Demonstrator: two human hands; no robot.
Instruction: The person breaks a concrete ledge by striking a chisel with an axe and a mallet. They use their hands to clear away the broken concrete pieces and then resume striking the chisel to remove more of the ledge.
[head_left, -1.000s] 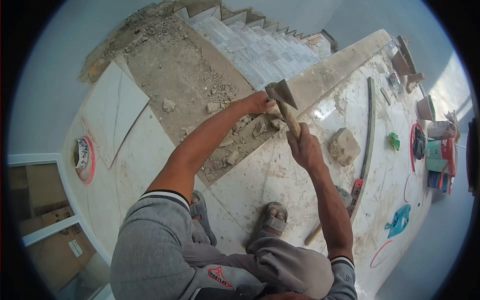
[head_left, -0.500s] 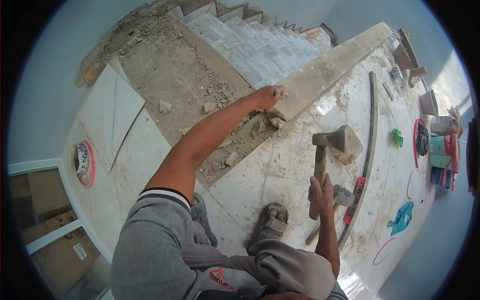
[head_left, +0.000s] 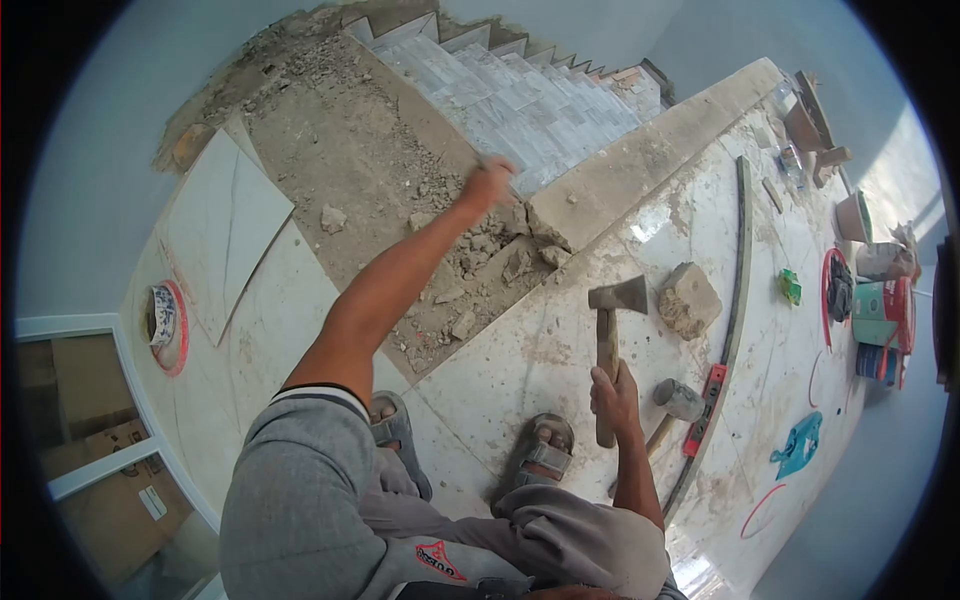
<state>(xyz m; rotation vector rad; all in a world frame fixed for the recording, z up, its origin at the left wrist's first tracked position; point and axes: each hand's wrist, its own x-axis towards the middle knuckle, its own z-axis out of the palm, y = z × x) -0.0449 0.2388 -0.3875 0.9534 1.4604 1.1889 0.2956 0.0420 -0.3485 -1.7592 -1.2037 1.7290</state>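
Head view: the left hand [head_left: 488, 186] has drawn back from the broken ledge [head_left: 575, 210] over the past half second, and now hangs above the rubble [head_left: 480, 240]; blurred, it seems curled round a slim rod [head_left: 482, 159]. The right hand [head_left: 617, 395] has its fingers wrapped about the handle of the hammer [head_left: 607, 340], which has swung leftward off the stone block [head_left: 690, 301], so hammer and rod stand well apart, with no blow landing. Loose chunks clutter the ledge's end; a mallet [head_left: 680, 400] and red level [head_left: 705, 410] lie close by the right forearm.
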